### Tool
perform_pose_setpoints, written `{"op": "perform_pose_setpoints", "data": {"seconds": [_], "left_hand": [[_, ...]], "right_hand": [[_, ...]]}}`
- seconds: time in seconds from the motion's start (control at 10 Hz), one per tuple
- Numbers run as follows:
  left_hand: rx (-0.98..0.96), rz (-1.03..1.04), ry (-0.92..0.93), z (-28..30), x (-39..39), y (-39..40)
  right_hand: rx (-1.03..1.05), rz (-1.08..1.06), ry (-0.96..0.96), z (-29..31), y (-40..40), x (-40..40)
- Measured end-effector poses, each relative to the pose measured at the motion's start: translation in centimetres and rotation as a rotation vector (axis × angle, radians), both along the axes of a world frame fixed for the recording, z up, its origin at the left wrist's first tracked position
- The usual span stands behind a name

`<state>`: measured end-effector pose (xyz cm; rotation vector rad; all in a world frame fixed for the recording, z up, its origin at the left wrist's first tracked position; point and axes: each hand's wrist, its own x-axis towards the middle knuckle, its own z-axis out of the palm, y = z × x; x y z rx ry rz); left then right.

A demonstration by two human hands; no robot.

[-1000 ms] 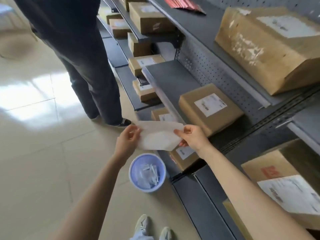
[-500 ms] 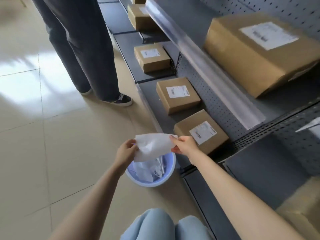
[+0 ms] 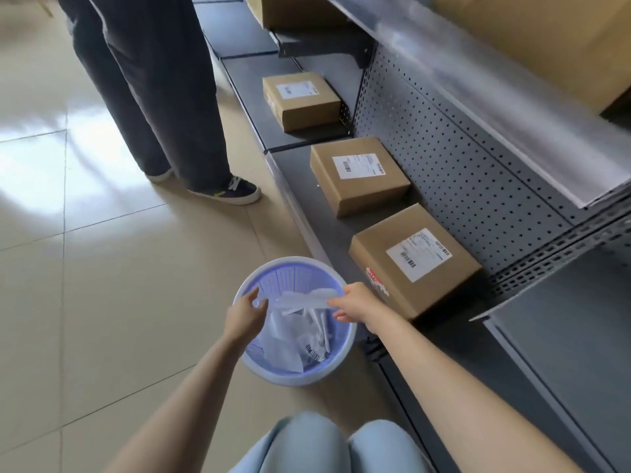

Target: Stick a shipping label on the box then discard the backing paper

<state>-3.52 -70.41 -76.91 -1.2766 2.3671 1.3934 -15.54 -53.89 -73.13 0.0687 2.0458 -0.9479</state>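
Note:
The white backing paper (image 3: 302, 299) is folded narrow and stretched across the mouth of the lilac waste bin (image 3: 293, 379). My left hand (image 3: 246, 315) pinches its left end and my right hand (image 3: 355, 304) pinches its right end, both just above the bin's rim. Several discarded papers (image 3: 293, 339) lie inside the bin. To the right, on the lowest grey shelf (image 3: 300, 186), sits the nearest cardboard box (image 3: 386, 295) with a white shipping label (image 3: 418, 254) stuck on its top.
Two more labelled boxes (image 3: 358, 175) (image 3: 300, 100) lie further along the same shelf. Another person's legs (image 3: 153, 97) and a dark shoe (image 3: 235, 192) stand on the tiled floor at upper left. My knees (image 3: 324, 445) are at the bottom edge. A pegboard panel (image 3: 454, 172) backs the shelf.
I have crouched lower and both hands have brought the backing paper down from chest height to the bin's mouth. The paper has gone from a spread sheet to a narrow folded strip.

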Motion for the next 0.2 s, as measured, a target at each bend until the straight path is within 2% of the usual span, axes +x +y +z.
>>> {"op": "perform_pose_setpoints", "data": {"seconds": [0.1, 0.2], "left_hand": [[0.005, 0.087, 0.111, 2.8, -0.3, -0.4], [0.089, 0.174, 0.258, 6.9, -0.2, -0.3]], "right_hand": [[-0.054, -0.008, 0.072, 2.5, -0.2, 0.1], [-0.105, -0.028, 0.116, 7.2, 0.1, 0.6]]}}
